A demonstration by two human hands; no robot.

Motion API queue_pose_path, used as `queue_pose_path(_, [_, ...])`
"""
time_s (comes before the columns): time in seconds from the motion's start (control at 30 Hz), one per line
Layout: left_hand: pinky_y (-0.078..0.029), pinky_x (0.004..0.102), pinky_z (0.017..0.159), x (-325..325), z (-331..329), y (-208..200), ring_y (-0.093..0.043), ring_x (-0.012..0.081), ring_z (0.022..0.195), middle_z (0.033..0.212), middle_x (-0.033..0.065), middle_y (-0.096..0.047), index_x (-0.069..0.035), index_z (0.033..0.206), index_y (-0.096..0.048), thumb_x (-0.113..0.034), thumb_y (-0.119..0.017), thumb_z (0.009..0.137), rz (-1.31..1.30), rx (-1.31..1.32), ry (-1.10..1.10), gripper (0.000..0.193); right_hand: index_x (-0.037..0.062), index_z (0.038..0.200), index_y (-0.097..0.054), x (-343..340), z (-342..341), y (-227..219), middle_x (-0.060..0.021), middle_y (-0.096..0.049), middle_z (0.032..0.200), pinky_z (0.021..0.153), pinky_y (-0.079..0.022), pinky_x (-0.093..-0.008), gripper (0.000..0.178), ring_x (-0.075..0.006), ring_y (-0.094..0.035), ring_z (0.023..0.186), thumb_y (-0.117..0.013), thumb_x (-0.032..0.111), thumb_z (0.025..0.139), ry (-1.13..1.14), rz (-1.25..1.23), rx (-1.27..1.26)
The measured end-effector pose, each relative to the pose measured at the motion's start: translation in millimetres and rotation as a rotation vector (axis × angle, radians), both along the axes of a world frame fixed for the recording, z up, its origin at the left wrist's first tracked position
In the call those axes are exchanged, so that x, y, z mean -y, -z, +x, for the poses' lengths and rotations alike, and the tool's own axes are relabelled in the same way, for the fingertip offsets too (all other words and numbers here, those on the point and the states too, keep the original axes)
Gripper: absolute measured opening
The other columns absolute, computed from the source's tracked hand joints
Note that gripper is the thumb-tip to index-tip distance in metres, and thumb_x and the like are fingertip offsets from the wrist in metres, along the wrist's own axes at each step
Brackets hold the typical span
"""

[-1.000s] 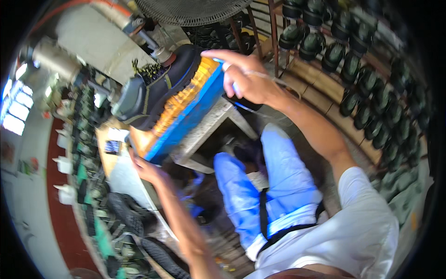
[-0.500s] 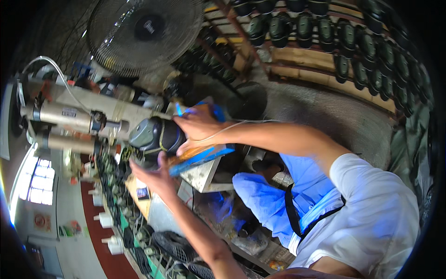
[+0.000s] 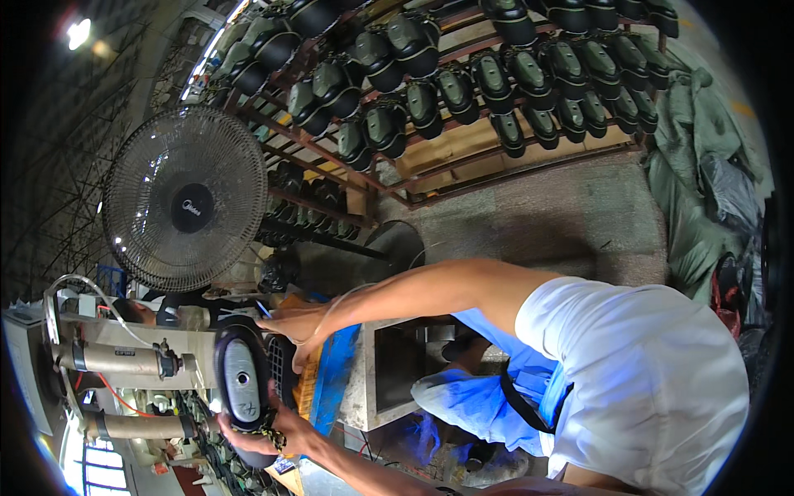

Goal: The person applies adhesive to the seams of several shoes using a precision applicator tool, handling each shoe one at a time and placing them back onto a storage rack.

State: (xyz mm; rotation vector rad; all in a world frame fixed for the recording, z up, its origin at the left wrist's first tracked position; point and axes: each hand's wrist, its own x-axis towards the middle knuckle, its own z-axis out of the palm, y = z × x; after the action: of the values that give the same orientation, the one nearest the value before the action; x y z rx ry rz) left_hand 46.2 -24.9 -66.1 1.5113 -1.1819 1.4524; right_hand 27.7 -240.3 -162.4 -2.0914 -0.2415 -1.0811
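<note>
While the left hand (image 3: 258, 431) cups the black shoe (image 3: 244, 384) from below, its grip closed around the lower end, the right hand (image 3: 299, 324) closes on the shoe's upper edge, holding it against the grey machine (image 3: 124, 360), below the standing fan (image 3: 185, 198)
</note>
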Motion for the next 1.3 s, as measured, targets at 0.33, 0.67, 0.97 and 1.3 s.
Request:
queue_pose_path(0.33, [-0.022, 0.063, 0.125, 73, -137, -52, -0.067, 0.0342, 0.125, 0.122, 0.012, -0.075, -0.004, 0.117, -0.072, -0.056, -0.054, 0.089, 0.981, -0.028, 0.731, 0.061, 0.0013, 0.148, -0.054, -8, -316, -10, -0.0238, -0.059, 0.15, 0.114, -0.048, -0.0592, 0.053, -0.0443, -0.057, 0.139, -0.063, 0.029, 0.104, 0.223, -0.479, 0.433])
queue_pose_path(0.67, [-0.036, 0.0488, 0.123, 200, -190, -30, -0.045, 0.0383, 0.149, 0.157, 0.0137, -0.054, -0.007, 0.145, -0.062, -0.001, -0.084, 0.079, 0.799, -0.072, 0.844, 0.07, -0.0078, 0.139, -0.058, 79, -423, -23, -0.0306, -0.061, 0.146, 0.11, -0.053, -0.0459, 0.056, -0.0422, -0.064, 0.131, -0.079, 0.003, 0.089, 1.317, -0.27, 0.466])
queue_pose_path(0.97, [-0.041, 0.0515, 0.117, 173, 6, 63, -0.052, 0.0416, 0.138, 0.14, 0.0182, -0.064, -0.002, 0.122, -0.072, -0.015, -0.082, 0.085, 1.061, -0.164, 0.281, 0.041, 0.0063, 0.139, -0.058, 339, -418, -27, -0.0208, -0.06, 0.148, 0.113, -0.047, -0.0496, 0.05, -0.0426, -0.059, 0.133, -0.074, 0.018, 0.094, 1.625, -0.126, 0.352])
queue_pose_path(1.3, [-0.049, 0.0473, 0.108, 171, -4, 75, -0.061, 0.0396, 0.128, 0.133, 0.017, -0.069, -0.004, 0.119, -0.073, -0.013, -0.085, 0.082, 1.114, -0.477, 0.3, 0.04, 0.0021, 0.143, -0.057, 266, -625, -28, -0.0239, -0.067, 0.136, 0.104, -0.053, -0.0487, 0.062, -0.0434, -0.065, 0.123, -0.081, 0.024, 0.09, 1.919, -0.547, 0.344])
